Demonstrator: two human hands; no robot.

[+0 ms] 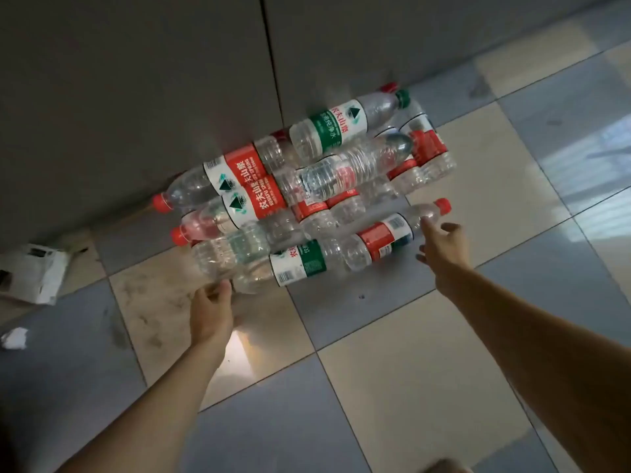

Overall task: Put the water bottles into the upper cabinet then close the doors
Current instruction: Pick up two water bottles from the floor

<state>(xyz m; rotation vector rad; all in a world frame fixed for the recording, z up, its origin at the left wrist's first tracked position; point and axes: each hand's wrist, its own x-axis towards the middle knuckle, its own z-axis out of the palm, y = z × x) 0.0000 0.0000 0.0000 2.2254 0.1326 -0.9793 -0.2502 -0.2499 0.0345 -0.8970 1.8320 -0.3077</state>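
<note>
Heap of clear plastic water bottles (307, 186) lying on their sides on the tiled floor (392, 387), pushed up against the closed grey cabinet doors (170, 80). Red labels mostly, a couple of green ones, red caps and one green cap up top. Nearest the viewer, a green-label bottle (293, 264) and just beside it a red-label bottle (389, 233), cap pointing right.

Left hand (213, 314) stretched forward, arm straight, fingertips at the near-left end of the heap, touching the clear base of a bottle; fingers hidden behind the plastic, so grip impossible to tell. Right hand (444, 247) reaching in, fingers spread and relaxed, holding nothing, fingertips right at the neck of the red-label bottle.

Crumpled white paper (30, 271) off to the far left.
</note>
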